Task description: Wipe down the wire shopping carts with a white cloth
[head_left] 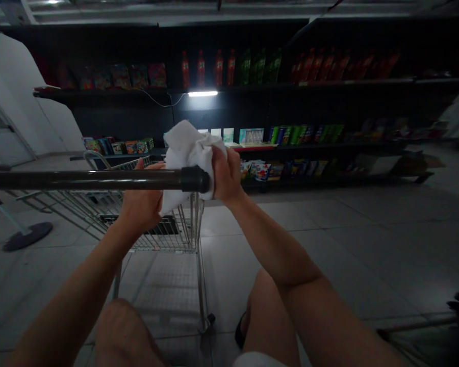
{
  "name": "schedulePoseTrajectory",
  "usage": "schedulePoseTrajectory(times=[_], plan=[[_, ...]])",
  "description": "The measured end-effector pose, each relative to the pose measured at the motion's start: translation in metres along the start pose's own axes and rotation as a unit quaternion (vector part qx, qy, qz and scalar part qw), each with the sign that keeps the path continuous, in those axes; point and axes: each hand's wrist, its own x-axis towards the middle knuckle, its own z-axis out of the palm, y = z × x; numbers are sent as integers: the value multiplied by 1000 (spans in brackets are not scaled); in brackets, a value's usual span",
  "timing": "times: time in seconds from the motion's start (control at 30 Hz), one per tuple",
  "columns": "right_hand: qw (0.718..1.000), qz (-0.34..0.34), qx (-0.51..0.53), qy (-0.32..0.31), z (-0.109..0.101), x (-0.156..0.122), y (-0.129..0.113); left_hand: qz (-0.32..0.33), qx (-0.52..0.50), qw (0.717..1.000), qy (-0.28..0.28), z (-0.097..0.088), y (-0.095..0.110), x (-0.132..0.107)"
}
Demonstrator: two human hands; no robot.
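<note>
Dark brown and faintly glossy, the handlebar of a shopping cart enters at the left edge of the frame and runs to the centre. Along that left stretch no cloth lies on it; whether I have gone over this part I cannot tell, so I count it as possibly left to do. My left hand, left of centre, is curled behind and below the bar, next to the cloth's lower corner; the bar hides some of my fingers, so I cannot tell whether that grip is closed on the fabric.

At the centre is the white cloth, bunched up behind the bar's black end cap and showing above and below it. The work looks under way at this end, and nothing marks it as finished. Just right of the cap, my right hand has its grip closed on the bunched cloth.

Below, the cart's wire basket shows no cloth on it. Shelves of bottles span the upper frame, out of my reach.
</note>
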Motion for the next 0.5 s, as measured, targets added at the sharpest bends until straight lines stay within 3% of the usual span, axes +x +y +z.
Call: schedulePoseTrajectory(times=[0.13, 0.23, 0.3, 0.37, 0.5], plan=[[998, 25, -34, 55, -5, 6, 38, -50, 13, 998, -24, 19, 13, 19], [982, 68, -77, 159, -23, 16, 65, -93, 34, 995, 8, 28, 14, 26], [968, 83, -87, 218, -30, 17, 74, -114, 59, 992, 1, 33, 11, 31], [972, 97, -75, 200, -26, 9, 78, -133, 77, 988, -22, 39, 7, 35], [992, 113, 22, 54, 7, -18, 82, -152, 82, 985, -13, 47, 2, 38]])
